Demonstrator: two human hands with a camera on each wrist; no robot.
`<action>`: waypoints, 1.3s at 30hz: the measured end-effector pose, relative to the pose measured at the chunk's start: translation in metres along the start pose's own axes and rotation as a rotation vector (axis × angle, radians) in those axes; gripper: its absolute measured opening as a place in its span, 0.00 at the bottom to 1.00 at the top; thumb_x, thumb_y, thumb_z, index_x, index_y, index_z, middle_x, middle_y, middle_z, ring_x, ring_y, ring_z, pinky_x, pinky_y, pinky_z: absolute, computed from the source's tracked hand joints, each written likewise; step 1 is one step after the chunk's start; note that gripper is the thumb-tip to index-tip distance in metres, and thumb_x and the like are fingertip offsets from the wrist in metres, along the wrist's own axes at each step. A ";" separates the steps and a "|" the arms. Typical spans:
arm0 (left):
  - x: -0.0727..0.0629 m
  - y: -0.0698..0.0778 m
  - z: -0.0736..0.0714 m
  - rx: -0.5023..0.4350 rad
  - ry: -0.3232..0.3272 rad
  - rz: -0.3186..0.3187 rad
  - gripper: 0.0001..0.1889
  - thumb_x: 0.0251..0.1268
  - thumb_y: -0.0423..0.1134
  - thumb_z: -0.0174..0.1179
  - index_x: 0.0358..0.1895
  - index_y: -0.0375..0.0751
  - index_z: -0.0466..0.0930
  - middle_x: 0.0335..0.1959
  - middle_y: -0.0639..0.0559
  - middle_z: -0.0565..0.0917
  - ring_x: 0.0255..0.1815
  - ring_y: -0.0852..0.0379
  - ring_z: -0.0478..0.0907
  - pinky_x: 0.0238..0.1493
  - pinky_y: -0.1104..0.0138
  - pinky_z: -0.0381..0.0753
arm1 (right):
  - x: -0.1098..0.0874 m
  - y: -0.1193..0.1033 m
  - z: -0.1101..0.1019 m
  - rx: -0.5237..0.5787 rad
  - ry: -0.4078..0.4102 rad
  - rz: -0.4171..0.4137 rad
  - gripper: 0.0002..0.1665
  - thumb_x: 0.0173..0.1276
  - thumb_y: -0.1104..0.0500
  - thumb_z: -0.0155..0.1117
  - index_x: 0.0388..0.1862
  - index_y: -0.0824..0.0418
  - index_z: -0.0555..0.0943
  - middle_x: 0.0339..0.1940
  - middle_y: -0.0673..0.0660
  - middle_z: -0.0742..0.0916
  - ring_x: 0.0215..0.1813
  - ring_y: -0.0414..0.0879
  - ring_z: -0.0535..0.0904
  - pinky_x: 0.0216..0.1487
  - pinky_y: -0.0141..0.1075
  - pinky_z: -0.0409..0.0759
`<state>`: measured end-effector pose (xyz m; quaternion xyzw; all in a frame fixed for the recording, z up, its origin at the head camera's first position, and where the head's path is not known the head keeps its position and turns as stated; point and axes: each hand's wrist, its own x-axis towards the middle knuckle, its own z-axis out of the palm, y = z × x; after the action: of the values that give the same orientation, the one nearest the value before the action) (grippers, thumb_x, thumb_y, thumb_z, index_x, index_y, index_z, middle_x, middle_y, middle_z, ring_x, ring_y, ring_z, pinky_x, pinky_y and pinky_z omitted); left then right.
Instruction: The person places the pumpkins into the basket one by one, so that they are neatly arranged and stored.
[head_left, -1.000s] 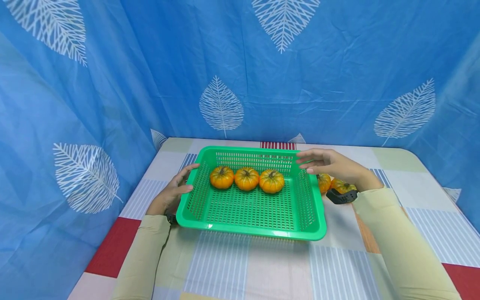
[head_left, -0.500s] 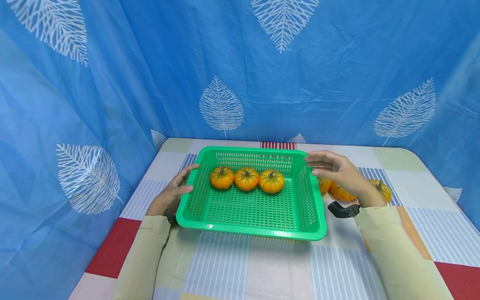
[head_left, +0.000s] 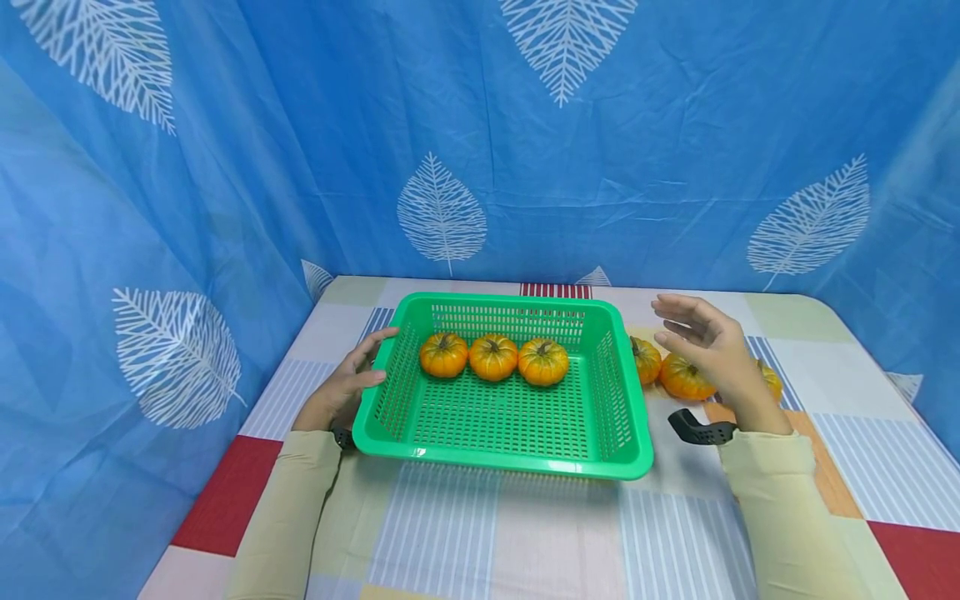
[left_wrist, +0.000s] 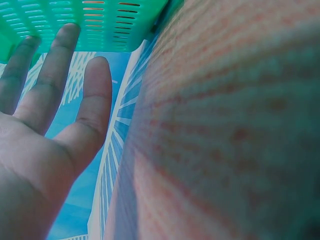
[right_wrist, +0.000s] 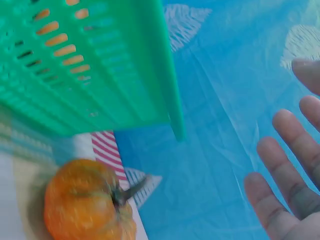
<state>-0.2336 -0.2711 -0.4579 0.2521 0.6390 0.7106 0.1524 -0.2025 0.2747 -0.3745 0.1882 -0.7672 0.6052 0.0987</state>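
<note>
A green perforated plastic basket (head_left: pixel 498 468) stands in the middle of the table, with three small orange pumpkins (head_left: pixel 492 358) in a row inside, towards its back. My left hand (head_left: pixel 341 385) is at the basket's left side, fingers extended, thumb and index tips right at the rim. The left wrist view has its fingers (left_wrist: pixel 47 85) straight, their tips overlapping the slotted wall. To the right of the basket, my right hand (head_left: pixel 708 350) hovers with loosely bent fingers and holds nothing. Below and around it, several more pumpkins (head_left: pixel 686 379) lie on the table, partly hidden by the hand.
A patchwork-patterned cloth (head_left: pixel 555 542) covers the table. Blue curtains (head_left: pixel 525 208) with white leaf prints hang behind it and along both sides. One pumpkin (right_wrist: pixel 85 202) sits close beside the basket's right wall.
My right hand has moved away from the basket's right rim, out to the right over the loose pumpkins, uncovering more of them. The left hand and the basket have stayed in place.
</note>
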 end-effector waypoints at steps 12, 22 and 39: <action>0.002 -0.002 -0.001 -0.009 -0.026 0.029 0.30 0.81 0.43 0.61 0.80 0.63 0.65 0.70 0.55 0.70 0.60 0.58 0.81 0.59 0.63 0.87 | -0.013 0.004 -0.026 -0.067 0.314 0.041 0.27 0.76 0.70 0.69 0.72 0.61 0.81 0.61 0.41 0.87 0.64 0.33 0.80 0.65 0.20 0.75; 0.002 -0.003 -0.002 0.021 -0.013 0.029 0.30 0.80 0.44 0.62 0.80 0.64 0.65 0.72 0.54 0.68 0.61 0.60 0.80 0.60 0.64 0.86 | -0.024 0.013 -0.046 -0.189 0.470 0.152 0.27 0.76 0.67 0.70 0.71 0.51 0.84 0.62 0.40 0.87 0.62 0.33 0.80 0.67 0.19 0.73; 0.000 -0.003 -0.002 0.006 -0.018 0.012 0.29 0.81 0.44 0.61 0.79 0.65 0.65 0.71 0.56 0.70 0.61 0.59 0.81 0.59 0.62 0.87 | -0.047 0.039 -0.076 -0.177 0.477 0.343 0.34 0.80 0.59 0.69 0.82 0.50 0.75 0.61 0.33 0.82 0.66 0.29 0.73 0.71 0.17 0.66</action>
<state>-0.2350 -0.2722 -0.4608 0.2629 0.6380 0.7074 0.1530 -0.1810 0.3635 -0.4081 -0.1006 -0.7927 0.5710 0.1884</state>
